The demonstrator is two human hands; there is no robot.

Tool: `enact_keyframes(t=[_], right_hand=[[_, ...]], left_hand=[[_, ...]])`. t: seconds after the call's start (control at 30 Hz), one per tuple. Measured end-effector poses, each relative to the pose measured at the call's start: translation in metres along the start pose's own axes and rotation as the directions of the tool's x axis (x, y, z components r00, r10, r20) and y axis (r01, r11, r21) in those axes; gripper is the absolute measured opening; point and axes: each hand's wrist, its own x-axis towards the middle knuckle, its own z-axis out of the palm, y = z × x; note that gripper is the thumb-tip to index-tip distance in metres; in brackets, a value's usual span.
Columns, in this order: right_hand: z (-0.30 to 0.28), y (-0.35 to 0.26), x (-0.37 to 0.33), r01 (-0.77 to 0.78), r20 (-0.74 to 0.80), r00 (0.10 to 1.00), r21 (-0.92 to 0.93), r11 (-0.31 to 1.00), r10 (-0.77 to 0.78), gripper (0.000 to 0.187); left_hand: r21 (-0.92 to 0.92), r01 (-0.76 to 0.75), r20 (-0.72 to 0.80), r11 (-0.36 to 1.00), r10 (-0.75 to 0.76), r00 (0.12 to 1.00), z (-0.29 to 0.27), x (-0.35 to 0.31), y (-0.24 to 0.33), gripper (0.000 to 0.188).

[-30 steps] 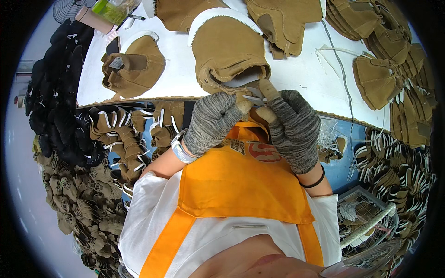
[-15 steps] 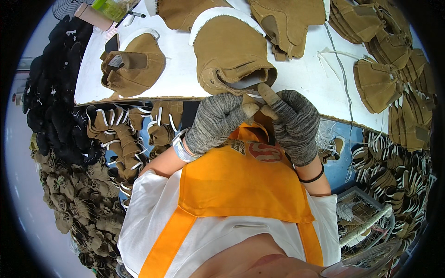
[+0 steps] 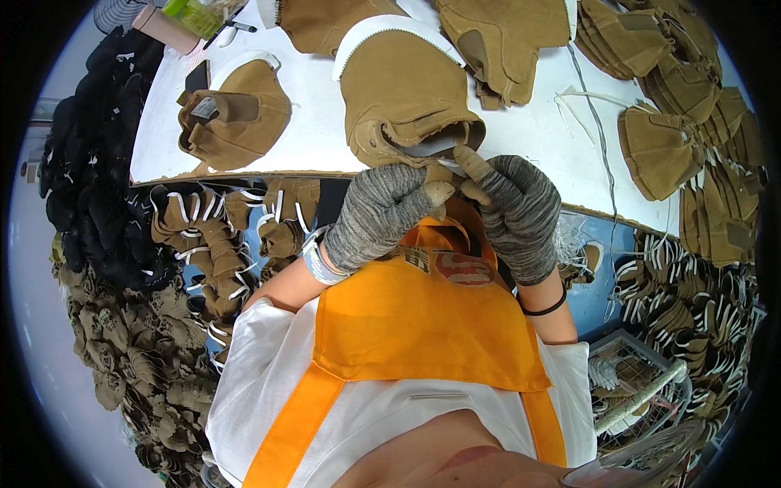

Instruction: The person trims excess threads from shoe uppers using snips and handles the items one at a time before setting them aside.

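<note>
A brown suede shoe upper (image 3: pixel 403 89) lies at the table's near edge, its white zigzag-edged rim facing away and its collar opening toward me. My left hand (image 3: pixel 378 213), in a grey knitted fingerless glove, pinches the collar's near edge between thumb and fingers. Close beside it, my right hand (image 3: pixel 521 215), gloved alike, has its thumb and fingers closed at the same edge. Between the fingertips shows a small pale sliver too small to name. Beyond the left hand, another brown upper (image 3: pixel 236 114) rests on its side on the white table (image 3: pixel 313 122).
More uppers (image 3: pixel 500 49) lie at the far side, with stacked ones (image 3: pixel 683 81) on the right. A grey cord (image 3: pixel 604 130) crosses the table. A black marker (image 3: pixel 225 31) lies far left. Below are piled uppers (image 3: pixel 211 244) and a wire basket (image 3: pixel 630 382).
My right hand has shifted very slightly, its fingertips turning a little at the collar edge. My left hand and the upper stay almost still.
</note>
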Motion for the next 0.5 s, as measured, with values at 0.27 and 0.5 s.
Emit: enact_keyframes(t=[0.27, 0.5], right_hand=[[-0.009, 0.0, 0.002, -0.105, -0.148, 0.975, 0.353, 0.93, 0.166, 0.031], [-0.005, 0.027, -0.005, -0.253, -0.204, 0.801, 0.737, 0.626, 0.563, 0.035]], left_hand=[[-0.158, 0.044, -0.022, 0.986, -0.049, 0.999, 0.006, 0.0, 0.0, 0.027], [-0.321, 0.11, -0.047, 0.941, -0.131, 0.99, 0.004, -0.002, 0.0, 0.033]])
